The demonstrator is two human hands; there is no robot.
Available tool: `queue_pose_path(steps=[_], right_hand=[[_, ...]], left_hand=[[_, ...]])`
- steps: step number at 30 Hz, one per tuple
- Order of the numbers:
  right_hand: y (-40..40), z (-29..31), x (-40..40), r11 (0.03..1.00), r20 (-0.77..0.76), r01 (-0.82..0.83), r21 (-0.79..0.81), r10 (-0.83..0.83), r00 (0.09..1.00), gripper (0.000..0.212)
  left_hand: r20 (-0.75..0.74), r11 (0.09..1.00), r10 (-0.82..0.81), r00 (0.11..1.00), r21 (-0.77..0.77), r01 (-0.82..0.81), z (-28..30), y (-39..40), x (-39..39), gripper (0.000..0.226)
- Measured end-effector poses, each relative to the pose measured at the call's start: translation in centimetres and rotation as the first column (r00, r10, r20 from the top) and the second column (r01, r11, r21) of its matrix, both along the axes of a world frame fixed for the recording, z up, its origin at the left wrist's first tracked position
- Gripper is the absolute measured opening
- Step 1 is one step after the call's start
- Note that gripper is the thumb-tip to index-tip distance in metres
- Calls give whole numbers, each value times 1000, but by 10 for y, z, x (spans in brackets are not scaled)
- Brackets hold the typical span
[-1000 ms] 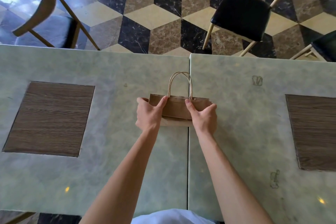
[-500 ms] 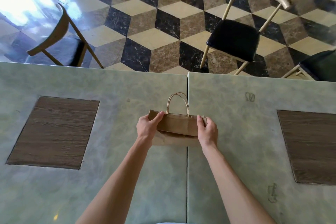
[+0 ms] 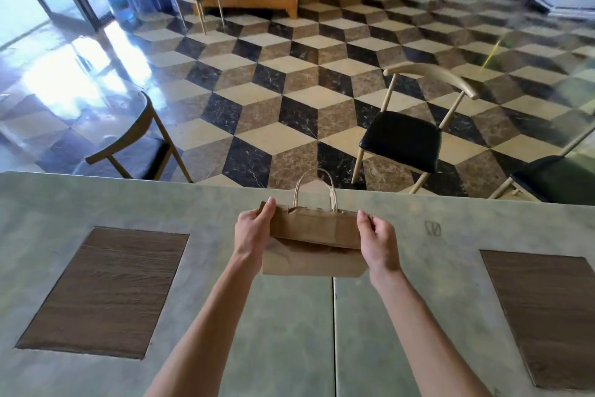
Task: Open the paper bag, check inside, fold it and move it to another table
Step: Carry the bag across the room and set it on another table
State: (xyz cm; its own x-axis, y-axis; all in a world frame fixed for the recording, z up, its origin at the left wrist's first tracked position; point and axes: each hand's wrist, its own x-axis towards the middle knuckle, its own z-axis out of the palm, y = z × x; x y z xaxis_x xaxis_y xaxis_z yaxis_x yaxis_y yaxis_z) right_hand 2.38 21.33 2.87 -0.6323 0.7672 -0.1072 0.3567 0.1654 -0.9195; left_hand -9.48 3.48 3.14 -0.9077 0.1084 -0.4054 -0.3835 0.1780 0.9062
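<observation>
Brown paper bag (image 3: 314, 229), folded flat, is pinched at either end by left hand (image 3: 252, 230) and right hand (image 3: 380, 240).

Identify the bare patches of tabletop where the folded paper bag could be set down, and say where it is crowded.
Free: the right table between the centre seam and its wooden inlay; likewise the left table between seam and its inlay. Crowded: only the middle, where the left hand and right hand hold the paper bag.
</observation>
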Motion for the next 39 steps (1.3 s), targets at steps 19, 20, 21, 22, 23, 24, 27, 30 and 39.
queue_pose_path(steps=[19,20,21,22,23,24,27,30,39], right_hand=[[38,216,-30,999,-190,-43,-18,38,981,40],[38,226,-33,998,-198,-24,-55,13,980,36],[37,237,-34,996,-202,-7,-86,-10,979,35],[37,247,-36,995,-207,-1,-102,-20,978,37],[38,256,-38,995,-219,-6,-103,-17,976,39],[39,264,-40,996,-230,-16,-93,-6,973,40],[39,287,-42,997,-245,-31,-77,12,969,40],[39,308,-44,997,-235,-54,-62,38,971,41],[34,367,-33,991,-182,-137,-5,134,974,42]], left_hand=[[-154,937,49,987,349,8,205,30,-26,32],[-159,930,62,985,368,1,215,31,-28,30],[-166,922,71,984,387,-2,224,32,-30,30],[-171,916,73,983,402,2,234,32,-32,31],[-168,908,74,983,420,4,243,32,-34,30],[-151,899,71,986,437,2,252,32,-35,27],[-109,875,43,993,483,15,275,28,-38,23],[-98,858,-4,995,511,54,296,24,-37,24],[-159,866,20,987,496,63,338,15,-38,34]])
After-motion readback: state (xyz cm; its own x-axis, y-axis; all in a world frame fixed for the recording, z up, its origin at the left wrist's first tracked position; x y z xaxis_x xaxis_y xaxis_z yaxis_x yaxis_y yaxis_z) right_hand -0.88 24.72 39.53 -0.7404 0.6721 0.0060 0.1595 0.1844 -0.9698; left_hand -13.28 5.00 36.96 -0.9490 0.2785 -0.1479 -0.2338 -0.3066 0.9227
